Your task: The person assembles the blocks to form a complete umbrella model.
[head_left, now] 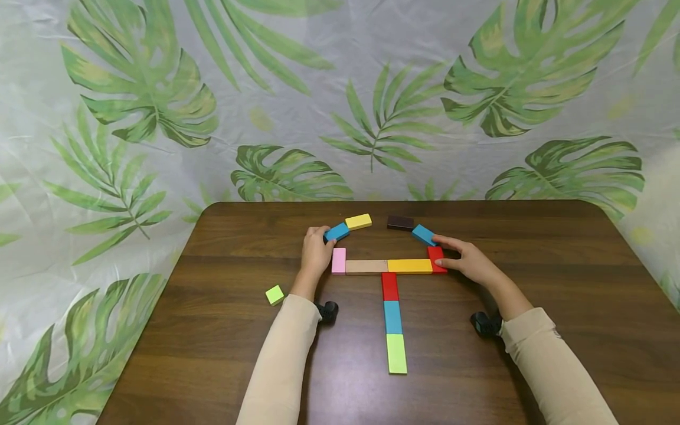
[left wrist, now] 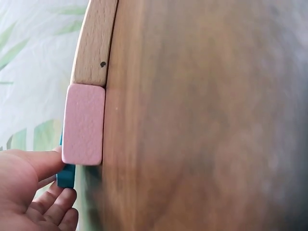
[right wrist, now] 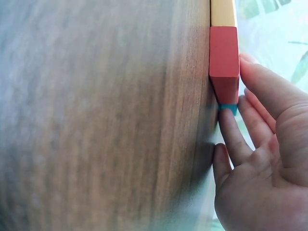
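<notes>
In the head view, my left hand (head_left: 317, 251) has its thumb and fingers on either side of a blue block (head_left: 337, 231), pinching its left end. A yellow block (head_left: 358, 221) lies at that block's far end. Just below is a pink block (head_left: 339, 261), close to my left thumb. On the other side, my right hand (head_left: 470, 260) has extended fingers. Its index fingertip touches the end of another blue block (head_left: 423, 235), while the thumb rests on a red block (head_left: 437, 255). A dark brown block (head_left: 400, 222) lies beside that second blue block.
A plain wooden block (head_left: 366, 267) and an orange-yellow block (head_left: 409, 267) form a row between pink and red. Below it runs a column of red (head_left: 390, 287), blue (head_left: 392, 317) and green (head_left: 396, 354) blocks. A small green block (head_left: 274, 294) lies left of my left forearm.
</notes>
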A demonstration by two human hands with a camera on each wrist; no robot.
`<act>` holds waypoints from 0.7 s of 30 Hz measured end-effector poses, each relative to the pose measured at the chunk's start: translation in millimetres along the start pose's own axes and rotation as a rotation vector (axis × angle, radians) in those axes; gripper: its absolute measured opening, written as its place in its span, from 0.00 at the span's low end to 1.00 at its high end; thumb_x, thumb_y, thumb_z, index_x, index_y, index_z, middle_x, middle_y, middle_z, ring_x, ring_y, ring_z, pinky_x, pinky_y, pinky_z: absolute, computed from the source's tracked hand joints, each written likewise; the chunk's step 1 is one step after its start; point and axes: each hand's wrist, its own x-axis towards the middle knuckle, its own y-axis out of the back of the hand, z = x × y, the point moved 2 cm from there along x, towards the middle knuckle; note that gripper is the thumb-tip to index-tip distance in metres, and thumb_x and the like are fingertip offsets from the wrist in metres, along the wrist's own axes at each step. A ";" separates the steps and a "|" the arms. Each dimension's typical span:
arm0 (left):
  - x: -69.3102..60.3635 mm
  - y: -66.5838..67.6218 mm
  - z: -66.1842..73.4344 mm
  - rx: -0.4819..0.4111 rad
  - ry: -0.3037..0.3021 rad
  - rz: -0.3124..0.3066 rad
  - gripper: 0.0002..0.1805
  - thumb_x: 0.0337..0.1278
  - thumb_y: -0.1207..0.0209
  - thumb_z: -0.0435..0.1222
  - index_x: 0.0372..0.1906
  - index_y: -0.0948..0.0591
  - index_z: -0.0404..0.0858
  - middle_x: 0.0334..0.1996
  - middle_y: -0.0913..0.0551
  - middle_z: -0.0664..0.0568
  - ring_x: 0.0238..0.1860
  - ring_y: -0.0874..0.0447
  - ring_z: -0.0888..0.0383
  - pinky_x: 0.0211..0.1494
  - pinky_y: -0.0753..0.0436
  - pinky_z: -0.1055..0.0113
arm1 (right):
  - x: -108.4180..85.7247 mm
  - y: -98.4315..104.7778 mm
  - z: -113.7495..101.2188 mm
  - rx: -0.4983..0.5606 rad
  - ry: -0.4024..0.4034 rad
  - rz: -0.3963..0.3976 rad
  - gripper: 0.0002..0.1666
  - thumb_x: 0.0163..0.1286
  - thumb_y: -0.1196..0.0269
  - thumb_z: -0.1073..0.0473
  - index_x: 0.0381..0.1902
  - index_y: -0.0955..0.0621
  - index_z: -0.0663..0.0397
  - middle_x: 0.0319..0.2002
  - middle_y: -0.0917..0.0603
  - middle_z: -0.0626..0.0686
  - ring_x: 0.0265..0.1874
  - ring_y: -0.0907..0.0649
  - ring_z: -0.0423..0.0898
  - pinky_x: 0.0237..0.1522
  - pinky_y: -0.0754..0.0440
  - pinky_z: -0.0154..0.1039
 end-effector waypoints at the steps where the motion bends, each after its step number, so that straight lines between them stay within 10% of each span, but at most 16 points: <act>1: -0.1 -0.4 0.7 -0.003 0.001 -0.003 0.18 0.54 0.40 0.34 0.51 0.23 0.35 0.49 0.28 0.42 0.51 0.30 0.47 0.54 0.31 0.58 | 0.0 -0.1 0.0 -0.001 0.000 0.001 0.37 0.60 0.38 0.50 0.65 0.36 0.54 0.61 0.35 0.63 0.59 0.38 0.60 0.58 0.46 0.60; 21: 1.9 -10.1 8.0 -0.035 -0.005 -0.030 0.18 0.52 0.39 0.34 0.49 0.22 0.33 0.46 0.26 0.40 0.48 0.28 0.47 0.52 0.29 0.59 | 0.0 -0.3 -0.3 0.002 -0.004 0.000 0.37 0.60 0.39 0.50 0.65 0.36 0.53 0.61 0.35 0.62 0.60 0.38 0.59 0.58 0.46 0.59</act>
